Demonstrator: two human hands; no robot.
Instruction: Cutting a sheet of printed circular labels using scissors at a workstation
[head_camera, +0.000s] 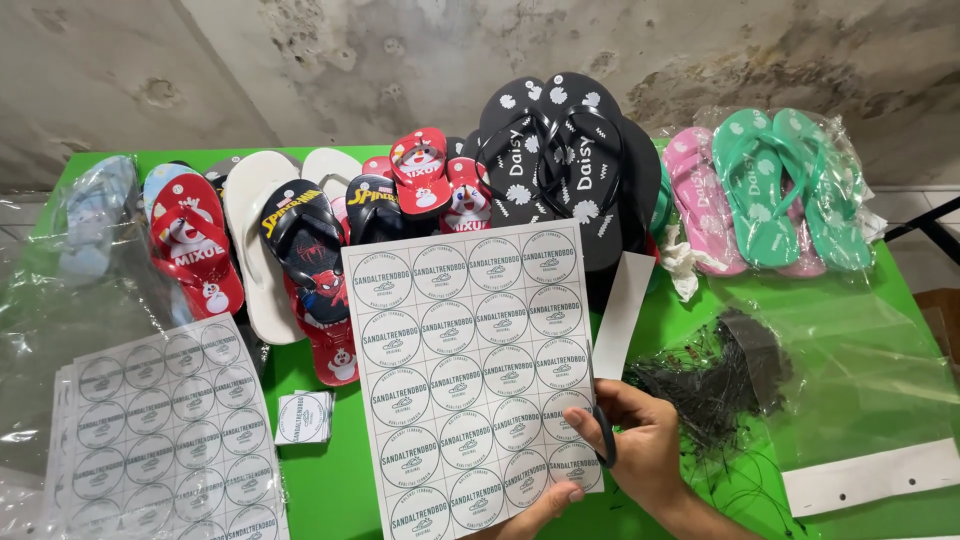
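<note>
My right hand (635, 450) comes in from the lower right and pinches the bottom right corner of a white sheet of round printed stickers (470, 370), holding it up over the green table (330, 480). A dark loop, perhaps a scissor handle, sits around one finger; I cannot tell what it is. My left hand is out of view. A narrow white paper strip (622, 312) sticks out from behind the sheet's right edge.
A stack of similar sticker sheets (165, 435) lies at the lower left, with a small pile of cut stickers (303, 416) beside it. Rows of flip-flops line the back: red and white (195, 245), black (560, 160), pink and teal bagged (780, 185). Black plastic ties (715, 385) and clear bags (860, 370) lie at the right.
</note>
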